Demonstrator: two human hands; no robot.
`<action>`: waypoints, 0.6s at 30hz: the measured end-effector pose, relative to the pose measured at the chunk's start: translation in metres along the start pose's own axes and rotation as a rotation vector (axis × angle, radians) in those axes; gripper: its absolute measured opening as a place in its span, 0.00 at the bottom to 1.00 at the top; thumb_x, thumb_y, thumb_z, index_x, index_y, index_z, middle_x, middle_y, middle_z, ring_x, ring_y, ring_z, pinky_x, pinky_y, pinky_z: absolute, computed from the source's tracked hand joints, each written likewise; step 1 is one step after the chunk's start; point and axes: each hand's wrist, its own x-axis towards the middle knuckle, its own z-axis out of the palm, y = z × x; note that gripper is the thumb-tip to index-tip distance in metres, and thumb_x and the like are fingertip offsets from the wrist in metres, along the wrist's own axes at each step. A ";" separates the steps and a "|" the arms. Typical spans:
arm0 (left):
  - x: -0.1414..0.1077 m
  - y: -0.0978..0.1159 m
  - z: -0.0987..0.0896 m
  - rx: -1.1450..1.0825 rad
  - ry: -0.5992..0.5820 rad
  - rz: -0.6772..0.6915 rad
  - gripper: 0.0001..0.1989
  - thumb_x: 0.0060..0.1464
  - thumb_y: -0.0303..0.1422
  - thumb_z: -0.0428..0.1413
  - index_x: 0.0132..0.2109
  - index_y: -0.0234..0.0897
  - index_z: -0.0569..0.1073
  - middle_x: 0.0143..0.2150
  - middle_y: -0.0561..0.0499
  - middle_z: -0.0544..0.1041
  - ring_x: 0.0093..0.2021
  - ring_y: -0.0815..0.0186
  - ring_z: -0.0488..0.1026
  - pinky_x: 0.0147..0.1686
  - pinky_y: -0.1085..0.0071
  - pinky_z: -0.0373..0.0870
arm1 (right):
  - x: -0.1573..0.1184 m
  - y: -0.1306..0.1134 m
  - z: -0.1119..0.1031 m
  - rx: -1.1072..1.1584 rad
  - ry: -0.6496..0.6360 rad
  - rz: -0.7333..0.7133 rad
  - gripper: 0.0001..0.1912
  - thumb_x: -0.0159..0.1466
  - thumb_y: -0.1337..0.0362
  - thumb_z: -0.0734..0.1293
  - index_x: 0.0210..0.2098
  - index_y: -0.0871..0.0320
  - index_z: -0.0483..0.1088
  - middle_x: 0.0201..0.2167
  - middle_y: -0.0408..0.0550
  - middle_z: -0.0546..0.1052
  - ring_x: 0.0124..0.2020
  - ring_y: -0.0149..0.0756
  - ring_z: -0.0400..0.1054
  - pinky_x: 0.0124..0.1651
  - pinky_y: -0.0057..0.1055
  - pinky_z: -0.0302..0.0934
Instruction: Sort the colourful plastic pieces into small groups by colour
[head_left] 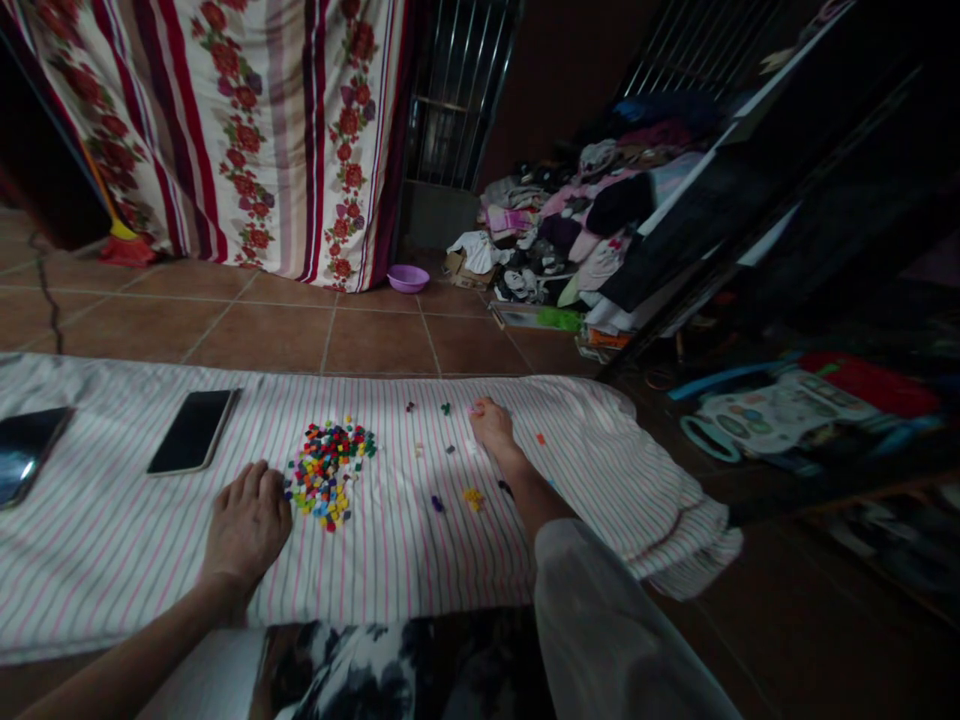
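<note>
In the head view, the left hand (251, 515) lies palm down on the striped cloth (375, 575), fingers extended beside the pile of coloured cubes (328, 458). Nearer the cloth's far edge, the right hand (491, 424) has its fingertips at a pink piece (474, 410), whether gripped I cannot tell; the yellow cluster (473, 497) sits toward the near edge.

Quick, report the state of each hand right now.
Left hand: open, palm down on the striped cloth, beside the multicoloured pile.
Right hand: fingertips at something small and pink; whether gripped cannot be told.
</note>
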 end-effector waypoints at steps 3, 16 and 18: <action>0.000 -0.001 0.001 -0.009 -0.003 -0.010 0.15 0.59 0.32 0.45 0.47 0.34 0.72 0.55 0.35 0.74 0.58 0.51 0.69 0.53 0.55 0.65 | 0.002 -0.003 0.003 -0.017 -0.030 0.006 0.15 0.62 0.72 0.63 0.46 0.59 0.75 0.40 0.52 0.80 0.43 0.37 0.74 0.45 0.27 0.61; 0.000 0.000 0.000 -0.020 -0.009 0.001 0.16 0.59 0.32 0.44 0.48 0.31 0.71 0.56 0.33 0.73 0.59 0.49 0.68 0.53 0.53 0.65 | 0.014 -0.006 0.009 -0.031 -0.087 0.067 0.15 0.66 0.69 0.61 0.48 0.61 0.75 0.44 0.57 0.78 0.47 0.39 0.72 0.47 0.28 0.60; 0.000 0.000 0.000 -0.014 -0.015 -0.001 0.16 0.59 0.32 0.44 0.48 0.31 0.71 0.56 0.34 0.73 0.59 0.49 0.68 0.53 0.54 0.65 | 0.014 -0.005 0.011 -0.017 -0.072 0.058 0.15 0.66 0.69 0.61 0.48 0.61 0.75 0.44 0.57 0.78 0.47 0.40 0.72 0.47 0.29 0.60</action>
